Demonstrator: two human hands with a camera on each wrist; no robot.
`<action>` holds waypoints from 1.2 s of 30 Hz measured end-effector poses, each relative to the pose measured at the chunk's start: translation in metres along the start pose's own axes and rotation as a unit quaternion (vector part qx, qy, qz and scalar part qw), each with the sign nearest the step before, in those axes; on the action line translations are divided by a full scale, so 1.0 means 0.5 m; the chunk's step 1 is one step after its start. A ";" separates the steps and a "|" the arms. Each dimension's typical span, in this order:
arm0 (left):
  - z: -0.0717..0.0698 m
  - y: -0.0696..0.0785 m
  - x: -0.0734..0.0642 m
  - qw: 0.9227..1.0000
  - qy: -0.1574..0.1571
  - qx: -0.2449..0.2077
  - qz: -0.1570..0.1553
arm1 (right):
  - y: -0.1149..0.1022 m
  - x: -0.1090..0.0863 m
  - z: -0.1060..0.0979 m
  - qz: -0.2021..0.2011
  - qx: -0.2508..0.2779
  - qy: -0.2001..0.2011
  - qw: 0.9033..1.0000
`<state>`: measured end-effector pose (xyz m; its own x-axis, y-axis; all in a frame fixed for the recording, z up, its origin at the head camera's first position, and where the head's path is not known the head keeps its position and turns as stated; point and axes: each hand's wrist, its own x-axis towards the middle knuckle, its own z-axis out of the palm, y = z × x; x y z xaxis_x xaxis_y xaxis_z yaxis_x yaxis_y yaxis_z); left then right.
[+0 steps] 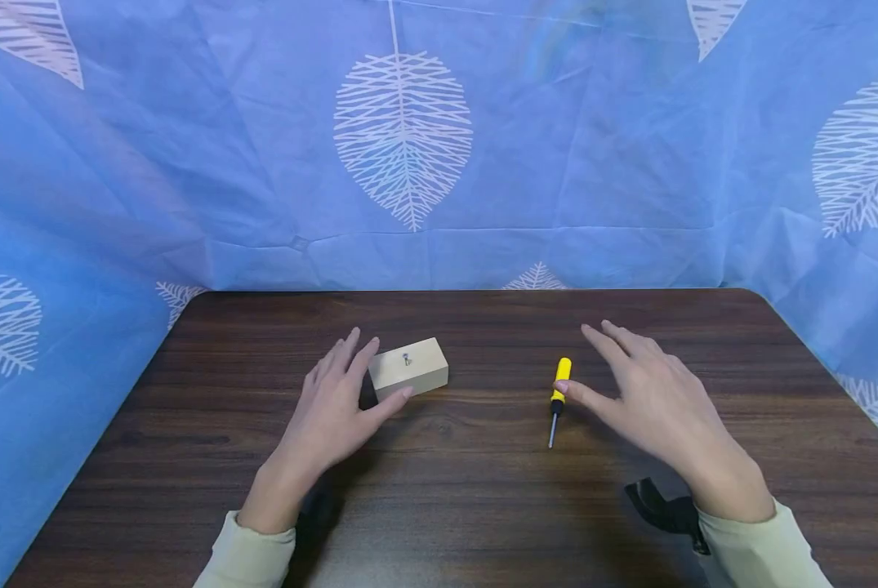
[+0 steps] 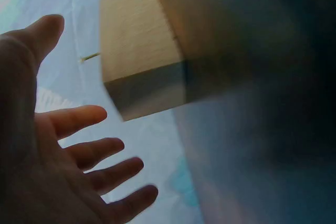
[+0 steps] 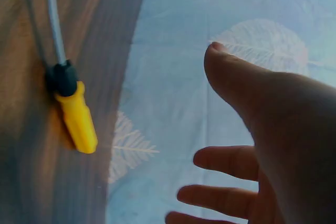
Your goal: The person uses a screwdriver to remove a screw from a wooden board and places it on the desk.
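A pale wooden block (image 1: 412, 371) lies on the table, with a small screw (image 1: 406, 359) standing up out of its top. My left hand (image 1: 336, 412) hovers beside the block's left end, fingers spread and holding nothing. In the left wrist view a gap shows between those fingers and the block (image 2: 139, 35); the screw (image 2: 90, 57) juts from its face. To the right lies a screwdriver (image 1: 562, 380) with a yellow handle, its metal tip toward me. My right hand (image 1: 655, 400) is held just right of it, fingers extended, gripping nothing. The right wrist view shows the screwdriver (image 3: 79, 121) apart from the fingers.
The dark wood-grain table (image 1: 468, 498) has rounded far corners. A blue cloth (image 1: 262, 163) with white leaf prints hangs behind it and along both sides. A black strap-like piece (image 1: 662, 508) sits at the right wrist, by the pale sleeve (image 1: 762, 547).
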<state>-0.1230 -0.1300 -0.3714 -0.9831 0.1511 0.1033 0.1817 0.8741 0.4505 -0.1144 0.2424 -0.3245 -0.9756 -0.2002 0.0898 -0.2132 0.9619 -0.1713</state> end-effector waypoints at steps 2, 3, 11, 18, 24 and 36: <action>0.009 -0.002 0.002 1.000 -0.005 -0.027 -0.009 | 0.001 0.002 0.006 0.006 0.014 -0.006 1.000; 0.011 -0.002 0.002 0.999 -0.005 -0.041 -0.012 | 0.001 0.003 0.009 0.009 0.020 -0.010 1.000; 0.022 -0.011 0.009 0.993 -0.011 -0.112 -0.037 | 0.012 0.015 0.030 0.020 0.079 -0.015 0.997; 0.034 -0.036 0.021 0.958 -0.024 -0.272 -0.083 | 0.027 0.029 0.059 0.032 0.121 -0.017 0.992; 0.046 -0.059 0.026 0.933 -0.040 -0.333 -0.130 | 0.053 0.037 0.087 0.055 0.167 -0.026 0.984; 0.047 -0.075 0.029 0.929 -0.047 -0.339 -0.139 | 0.082 0.046 0.119 0.126 0.233 -0.040 0.963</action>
<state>-0.1444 -0.1496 -0.4079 -0.9860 0.0304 -0.1642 -0.1387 0.3982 0.9068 -0.1486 0.2659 -0.3879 -0.9963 -0.0023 -0.0858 0.0499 0.7979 -0.6007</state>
